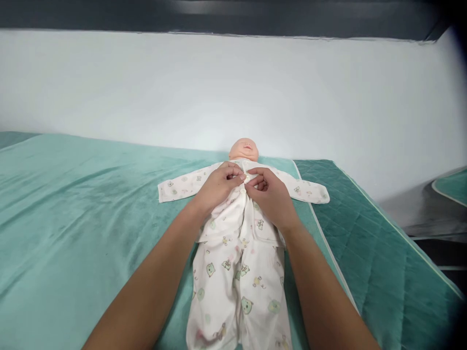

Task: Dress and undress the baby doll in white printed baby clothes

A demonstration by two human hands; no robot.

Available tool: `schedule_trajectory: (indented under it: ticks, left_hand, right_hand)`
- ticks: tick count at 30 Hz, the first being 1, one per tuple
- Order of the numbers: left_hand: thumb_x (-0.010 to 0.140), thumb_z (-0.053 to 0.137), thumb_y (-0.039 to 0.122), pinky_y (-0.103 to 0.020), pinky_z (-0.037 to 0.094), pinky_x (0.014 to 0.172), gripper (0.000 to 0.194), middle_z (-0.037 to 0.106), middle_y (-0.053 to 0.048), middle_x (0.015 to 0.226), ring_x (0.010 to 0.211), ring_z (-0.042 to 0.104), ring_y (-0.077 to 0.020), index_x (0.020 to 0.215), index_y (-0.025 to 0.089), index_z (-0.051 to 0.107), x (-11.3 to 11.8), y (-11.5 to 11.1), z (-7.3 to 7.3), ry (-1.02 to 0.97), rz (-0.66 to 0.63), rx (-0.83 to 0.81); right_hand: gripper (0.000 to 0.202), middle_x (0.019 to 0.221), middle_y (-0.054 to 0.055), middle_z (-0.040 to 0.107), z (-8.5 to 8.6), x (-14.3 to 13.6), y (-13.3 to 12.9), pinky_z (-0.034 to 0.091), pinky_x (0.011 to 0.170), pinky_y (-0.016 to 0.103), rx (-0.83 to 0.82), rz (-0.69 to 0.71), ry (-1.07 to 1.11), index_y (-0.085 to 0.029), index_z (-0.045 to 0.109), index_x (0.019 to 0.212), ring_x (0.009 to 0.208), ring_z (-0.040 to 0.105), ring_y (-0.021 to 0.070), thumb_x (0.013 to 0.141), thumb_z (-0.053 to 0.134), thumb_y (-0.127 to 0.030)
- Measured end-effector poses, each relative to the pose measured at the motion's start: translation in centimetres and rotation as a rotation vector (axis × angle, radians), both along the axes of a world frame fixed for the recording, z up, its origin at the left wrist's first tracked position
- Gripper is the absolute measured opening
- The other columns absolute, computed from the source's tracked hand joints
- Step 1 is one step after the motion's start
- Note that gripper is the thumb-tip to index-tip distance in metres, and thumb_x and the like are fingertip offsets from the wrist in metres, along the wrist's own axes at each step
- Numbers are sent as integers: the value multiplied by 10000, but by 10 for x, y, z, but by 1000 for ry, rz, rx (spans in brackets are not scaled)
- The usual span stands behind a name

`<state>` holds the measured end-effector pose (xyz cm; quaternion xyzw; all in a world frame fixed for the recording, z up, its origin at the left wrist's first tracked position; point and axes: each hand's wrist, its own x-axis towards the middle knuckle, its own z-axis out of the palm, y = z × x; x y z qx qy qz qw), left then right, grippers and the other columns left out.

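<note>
A baby doll (243,149) lies on its back, head toward the wall. It wears a white button-front top (260,228) and matching trousers (239,291), both printed with small animals. The top's sleeves are spread out to both sides. My left hand (226,181) pinches the edge of the top's front opening at the chest. Opposite it, my right hand (267,187) pinches the other edge, its fingertips close to those of the left. A pale button (247,178) shows between the fingertips; whether it sits in its buttonhole I cannot tell.
The doll lies on a light green sheet (91,218) with shallow wrinkles. To the right is a darker green quilted mattress (368,248). A white wall (146,87) rises behind the bed, with a dark beam (219,17) above it.
</note>
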<state>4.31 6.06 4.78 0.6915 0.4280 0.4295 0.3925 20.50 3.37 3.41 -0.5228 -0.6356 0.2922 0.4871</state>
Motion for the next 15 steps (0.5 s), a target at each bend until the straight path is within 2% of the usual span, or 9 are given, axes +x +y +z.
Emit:
schedule_trajectory:
  ticks: [9,15]
  left_hand:
    - [859,593,296,-317,471,902,141,591,-51,1127,1018,565,-183,760,207,639,-2,-4,4,-92,-65,-101]
    - [845,605,301,-306,473,861,141,589,-51,1117,985,564,-177,756,205,657,0,-6,6,-78,-51,-98]
  right_hand:
    - [322,777,-31,645,4,-3,-3,429,694,305,39,-22,-105,-263,632,1098,674,514,148,776,620,-258]
    - [300,769,-32,636,4,-4,-3,419,672,298,48,-23,-112,-272,647,1083,663,504,145,785,618,-257]
